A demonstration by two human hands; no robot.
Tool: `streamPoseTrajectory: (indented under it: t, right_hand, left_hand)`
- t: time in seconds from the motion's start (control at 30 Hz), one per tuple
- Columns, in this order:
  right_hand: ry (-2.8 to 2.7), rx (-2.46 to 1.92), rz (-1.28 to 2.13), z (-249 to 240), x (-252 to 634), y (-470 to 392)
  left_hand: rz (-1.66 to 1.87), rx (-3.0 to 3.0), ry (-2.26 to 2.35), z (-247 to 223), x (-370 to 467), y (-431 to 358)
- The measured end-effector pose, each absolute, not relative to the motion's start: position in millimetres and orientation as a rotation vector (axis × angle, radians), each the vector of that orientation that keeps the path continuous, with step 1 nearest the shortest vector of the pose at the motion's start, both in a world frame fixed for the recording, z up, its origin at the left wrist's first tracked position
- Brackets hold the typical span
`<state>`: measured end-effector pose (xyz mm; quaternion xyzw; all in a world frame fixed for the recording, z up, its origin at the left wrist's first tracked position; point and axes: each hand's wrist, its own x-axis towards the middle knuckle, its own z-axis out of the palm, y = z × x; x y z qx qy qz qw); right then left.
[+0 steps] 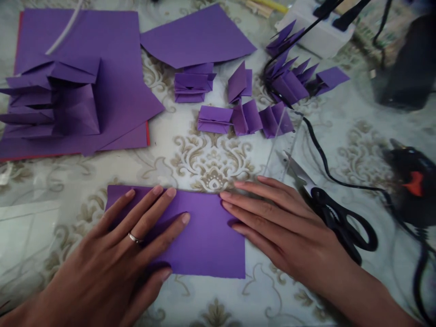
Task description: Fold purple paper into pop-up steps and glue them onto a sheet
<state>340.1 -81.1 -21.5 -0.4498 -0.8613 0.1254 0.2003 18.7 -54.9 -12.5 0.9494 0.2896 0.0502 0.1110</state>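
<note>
A rectangular sheet of purple paper point(207, 245) lies flat on the patterned tablecloth in front of me. My left hand point(132, 245) rests on its left half with the fingers spread and a ring on one finger. From the right, my right hand point(275, 222) lies with fingers stretched out, their tips at the sheet's upper right corner. That corner is partly hidden under the right fingers. Neither hand grasps anything. Close beside the right hand are black-handled scissors point(340, 218) and a clear ruler point(284, 141), both partly covered by it.
Purple sheets point(119, 41) with folded paper pieces point(78, 109) lie at the upper left. Another purple sheet point(200, 36) and several small folded pieces point(214, 119) sit farther back. A glue gun point(413, 181), black cable point(327, 168) and white power strip point(316, 29) occupy the right.
</note>
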Motion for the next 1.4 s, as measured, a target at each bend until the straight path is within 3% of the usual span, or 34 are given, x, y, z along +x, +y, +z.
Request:
streamPoseTrajectory:
  t: [1.4]
  right_hand:
    - [-2.678,-1.128,0.087,-14.5,367.5,-81.7]
  left_hand:
    - [0.23,2.697,0.908,-11.6,18.5,-57.1]
